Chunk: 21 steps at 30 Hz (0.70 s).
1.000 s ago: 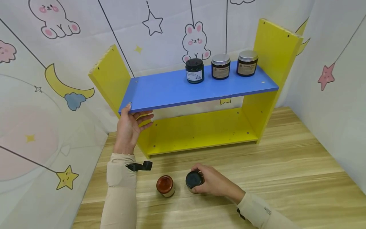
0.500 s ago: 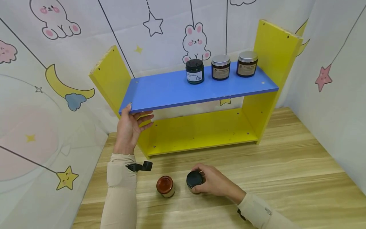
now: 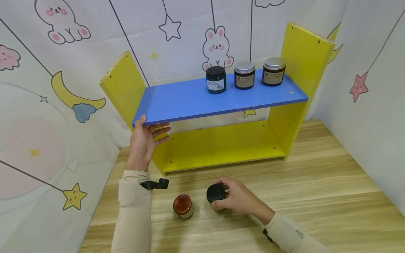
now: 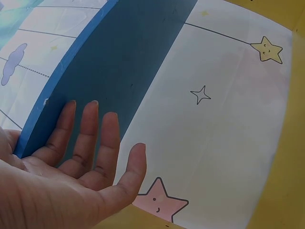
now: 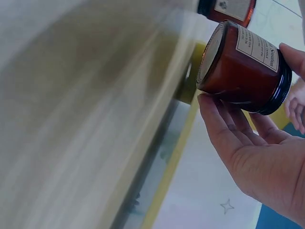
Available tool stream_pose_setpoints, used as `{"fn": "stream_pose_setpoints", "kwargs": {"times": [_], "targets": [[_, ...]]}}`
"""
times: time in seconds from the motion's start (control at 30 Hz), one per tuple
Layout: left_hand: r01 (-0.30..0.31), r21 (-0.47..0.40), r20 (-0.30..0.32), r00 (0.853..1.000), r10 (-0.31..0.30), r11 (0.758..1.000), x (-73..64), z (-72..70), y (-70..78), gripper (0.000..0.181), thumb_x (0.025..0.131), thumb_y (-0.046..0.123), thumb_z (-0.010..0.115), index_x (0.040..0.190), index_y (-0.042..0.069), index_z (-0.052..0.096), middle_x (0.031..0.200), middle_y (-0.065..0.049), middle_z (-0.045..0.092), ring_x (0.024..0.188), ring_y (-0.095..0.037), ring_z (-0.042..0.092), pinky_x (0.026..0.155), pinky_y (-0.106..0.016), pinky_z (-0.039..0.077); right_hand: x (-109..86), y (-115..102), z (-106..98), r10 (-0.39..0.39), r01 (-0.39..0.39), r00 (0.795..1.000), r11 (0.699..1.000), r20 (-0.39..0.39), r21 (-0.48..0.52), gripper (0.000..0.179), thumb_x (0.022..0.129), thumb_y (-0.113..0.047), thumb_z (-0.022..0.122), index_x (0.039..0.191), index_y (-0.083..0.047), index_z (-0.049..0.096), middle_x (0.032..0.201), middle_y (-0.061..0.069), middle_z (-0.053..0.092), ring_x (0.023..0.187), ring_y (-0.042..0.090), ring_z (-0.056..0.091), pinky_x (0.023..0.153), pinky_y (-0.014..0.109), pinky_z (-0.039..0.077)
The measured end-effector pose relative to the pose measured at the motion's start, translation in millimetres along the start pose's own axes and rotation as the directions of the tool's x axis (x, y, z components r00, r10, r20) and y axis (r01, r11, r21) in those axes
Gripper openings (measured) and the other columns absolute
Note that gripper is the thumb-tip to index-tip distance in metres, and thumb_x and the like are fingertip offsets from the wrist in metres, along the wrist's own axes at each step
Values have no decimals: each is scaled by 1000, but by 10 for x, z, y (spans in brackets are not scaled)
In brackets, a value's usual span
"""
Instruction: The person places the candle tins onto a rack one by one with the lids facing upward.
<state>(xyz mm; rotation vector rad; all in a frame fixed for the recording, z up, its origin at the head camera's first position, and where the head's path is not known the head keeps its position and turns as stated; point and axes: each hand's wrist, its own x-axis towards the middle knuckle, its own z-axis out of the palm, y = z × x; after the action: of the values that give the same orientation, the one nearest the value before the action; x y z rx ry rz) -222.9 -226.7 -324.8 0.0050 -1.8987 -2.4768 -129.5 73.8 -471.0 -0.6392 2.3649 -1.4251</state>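
My right hand [image 3: 238, 198] grips an amber glass candle jar [image 5: 248, 64] with a black lid and a beige label, low over the wooden table. In the right wrist view the thumb is at the lid and the fingers lie along the jar's side; its base shows. Left of it stands another candle jar [image 3: 183, 206], reddish brown on top. My left hand [image 3: 142, 144] holds the front left corner of the blue shelf board [image 3: 177, 102], thumb on top. Below the board, its fingers [image 4: 109, 138] are spread and loosely bent.
On the blue board stand a green jar [image 3: 216, 80] with a black lid and two dark jars [image 3: 244, 75] with silver lids. Yellow side panels [image 3: 305, 59] rise at both ends, above a yellow bottom shelf [image 3: 221, 144]. White patterned cloth [image 3: 186, 21] hangs behind the wooden table [image 3: 332, 182].
My right hand and the black-lidded candle jar have shifted slightly away from me and to the right. The left hand keeps its hold on the board.
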Motion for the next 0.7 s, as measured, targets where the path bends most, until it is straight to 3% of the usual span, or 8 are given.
{"fn": "stream_pose_setpoints", "kwargs": {"times": [0.33,0.7], "targets": [[-1,1,-5,1000,1,1000,4,5,-4,64,108,51,32,161,17,20,130,-20,63,110,-28,66,105,-53,43,19,-184,-198,11,-9,999,998,-32,67,54,81,-33,85,129,-24,62,120,1,66,108,21,63,88,36,56],[-16,-5,5,1000,16,1000,-4,-1,-3,60,108,51,33,156,15,32,116,-11,70,108,-28,68,104,-53,44,59,-423,-336,-58,65,995,994,-81,86,54,82,-29,86,129,-22,62,122,-1,64,108,18,63,90,32,57]]}}
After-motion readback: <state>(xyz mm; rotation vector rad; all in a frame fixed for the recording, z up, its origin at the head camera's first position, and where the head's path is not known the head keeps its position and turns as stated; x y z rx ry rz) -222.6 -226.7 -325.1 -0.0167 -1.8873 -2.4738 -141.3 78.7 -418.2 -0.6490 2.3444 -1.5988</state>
